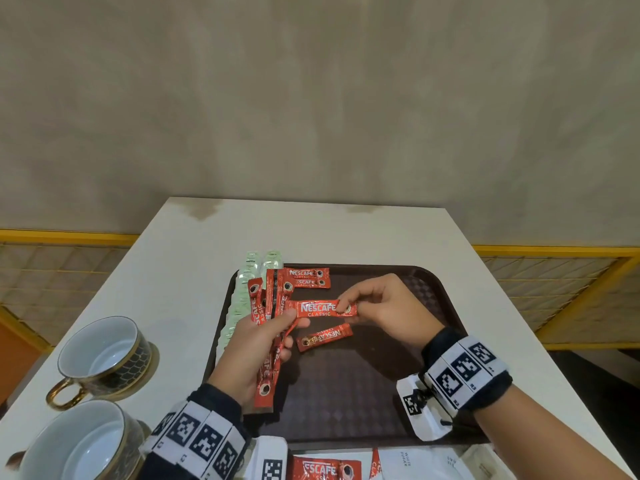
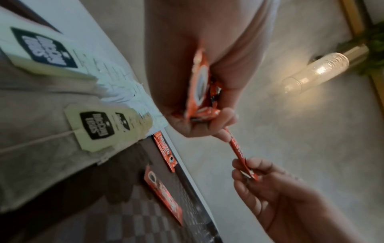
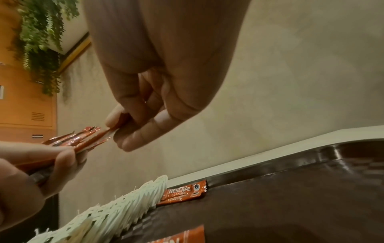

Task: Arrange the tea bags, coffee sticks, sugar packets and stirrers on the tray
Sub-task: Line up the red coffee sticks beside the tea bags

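Note:
My left hand [image 1: 277,327] grips a bundle of red coffee sticks [image 1: 266,341] above the brown tray [image 1: 433,289]. My right hand [image 1: 346,308] pinches the right end of one stick [image 1: 318,309], whose other end still lies at the left thumb. The wrist views show the same stick [image 2: 239,151] stretched between the two hands and the pinch [image 3: 118,128] on it. A loose stick [image 1: 323,337] lies on the tray below it. Two more sticks [image 1: 308,277] lie at the tray's back. Pale green tea bags [image 1: 242,289] run in a row along the tray's left side.
Two gold-rimmed cups [image 1: 104,355] [image 1: 79,441] stand on the white table at the left. White sugar packets [image 1: 408,460] and another coffee stick [image 1: 322,469] lie at the near edge in front of the tray. The table ends just behind the tray.

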Demonstrator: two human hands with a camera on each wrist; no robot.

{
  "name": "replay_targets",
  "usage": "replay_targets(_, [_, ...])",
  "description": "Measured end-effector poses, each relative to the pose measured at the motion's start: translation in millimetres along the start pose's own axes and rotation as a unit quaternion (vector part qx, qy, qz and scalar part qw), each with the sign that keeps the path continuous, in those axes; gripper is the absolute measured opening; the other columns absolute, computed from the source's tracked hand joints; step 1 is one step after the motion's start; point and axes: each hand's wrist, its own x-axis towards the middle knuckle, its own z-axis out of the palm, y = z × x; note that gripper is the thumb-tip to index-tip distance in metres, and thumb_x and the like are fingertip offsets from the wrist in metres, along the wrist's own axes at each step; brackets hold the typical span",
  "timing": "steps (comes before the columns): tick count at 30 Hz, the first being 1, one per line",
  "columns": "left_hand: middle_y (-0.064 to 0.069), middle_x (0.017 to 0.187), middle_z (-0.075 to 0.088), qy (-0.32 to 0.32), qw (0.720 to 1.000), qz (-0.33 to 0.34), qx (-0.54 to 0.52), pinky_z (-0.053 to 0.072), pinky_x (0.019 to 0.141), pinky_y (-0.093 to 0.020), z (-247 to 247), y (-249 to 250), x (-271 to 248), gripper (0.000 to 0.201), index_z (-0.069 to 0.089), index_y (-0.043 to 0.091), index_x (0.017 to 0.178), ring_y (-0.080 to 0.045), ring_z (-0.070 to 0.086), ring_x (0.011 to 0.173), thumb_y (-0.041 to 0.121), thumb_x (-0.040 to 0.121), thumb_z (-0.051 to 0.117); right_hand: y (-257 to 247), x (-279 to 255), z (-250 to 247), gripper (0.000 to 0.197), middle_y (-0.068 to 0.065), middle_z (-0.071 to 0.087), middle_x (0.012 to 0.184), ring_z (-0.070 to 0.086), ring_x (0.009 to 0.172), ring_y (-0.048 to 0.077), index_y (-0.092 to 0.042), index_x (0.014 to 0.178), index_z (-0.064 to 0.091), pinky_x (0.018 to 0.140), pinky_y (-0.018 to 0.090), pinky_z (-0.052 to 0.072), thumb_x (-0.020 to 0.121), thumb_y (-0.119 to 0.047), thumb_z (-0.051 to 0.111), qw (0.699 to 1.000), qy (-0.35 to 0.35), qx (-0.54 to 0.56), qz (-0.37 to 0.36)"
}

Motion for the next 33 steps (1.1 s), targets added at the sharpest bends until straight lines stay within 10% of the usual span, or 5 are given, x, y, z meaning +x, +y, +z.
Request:
replay_targets(7, [-0.012,0.085,0.075,0.051,0.992,0.066,0.098,0.043,0.045,-0.018,-0.5,-2.2,-0.7,0.017,0.066,0.007,0.105,-0.008,0.049,0.049,0.015,0.092,0.061,-7.2,9.6,8.5,0.014,0.014,0.069,0.086,0.068,0.072,0.018,0.000,0.100,0.071,0.066,0.023,0.059,0.087,0.000,0.067,0.999,-0.001,0.014,0.037])
replay_targets(15, [-0.006,0.078,0.076,0.093,0.973,0.111,0.179,0.047,0.048,-0.022,-7.7,-0.2,4.7,0.014,0.069,0.008,0.101,-0.008,0.054,0.047,0.015,0.090,0.064,-7.2,37.9,10.9,0.007,0.007,0.074,0.080,0.066,0.072,0.013,-0.008,0.089,0.078,0.074,0.030,0.055,0.082,-0.008,0.074,0.990,-0.062,-0.122,0.020])
replay_targets(20, [-0.007,0.072,0.074,0.130,0.973,0.122,0.147,0.045,0.043,-0.020,-15.6,5.1,5.4,0.014,0.071,0.005,0.091,-0.010,0.050,0.046,0.017,0.090,0.065,-7.0,56.6,2.3,0.005,-0.005,0.066,0.068,0.057,0.058,-0.001,-0.008,0.082,0.075,0.060,0.016,0.045,0.083,-0.004,0.072,0.979,-0.053,-0.196,0.020])
replay_targets(33, [-0.012,0.062,0.059,0.126,0.982,0.097,0.104,0.043,0.038,-0.015,-16.9,4.8,-6.1,0.022,0.067,-0.005,0.092,-0.005,0.049,0.037,0.017,0.090,0.064,30.6,48.5,23.3,0.015,0.002,0.061,0.091,0.060,0.085,0.021,-0.016,0.080,0.063,0.075,0.031,0.048,0.083,-0.001,0.058,0.844,-0.198,-0.497,0.036])
